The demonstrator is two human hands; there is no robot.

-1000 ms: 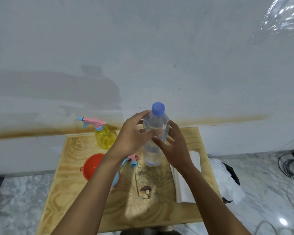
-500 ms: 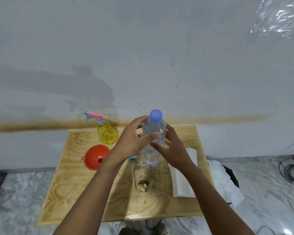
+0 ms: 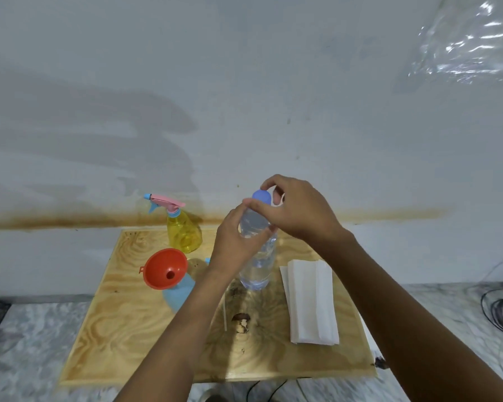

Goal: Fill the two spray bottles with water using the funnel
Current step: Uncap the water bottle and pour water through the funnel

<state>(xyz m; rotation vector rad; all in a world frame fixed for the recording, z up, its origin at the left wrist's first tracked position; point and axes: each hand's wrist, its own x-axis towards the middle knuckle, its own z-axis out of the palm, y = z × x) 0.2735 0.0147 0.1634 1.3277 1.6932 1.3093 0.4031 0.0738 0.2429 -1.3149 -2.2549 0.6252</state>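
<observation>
Both hands are on the clear water bottle (image 3: pixel 257 268), which stands upright near the middle of the wooden bench (image 3: pixel 114 329). The left hand (image 3: pixel 235 239) is wrapped around the bottle's shoulder. The right hand (image 3: pixel 299 210) is above it, with fingers curled around the blue cap (image 3: pixel 262 196). To the left, the orange funnel (image 3: pixel 164 268) sits in the neck of the blue spray bottle (image 3: pixel 179 294). The yellow spray bottle (image 3: pixel 183 233), pink trigger on, stands behind it by the wall. Folded paper towels (image 3: pixel 310 300) lie just right of the water bottle.
</observation>
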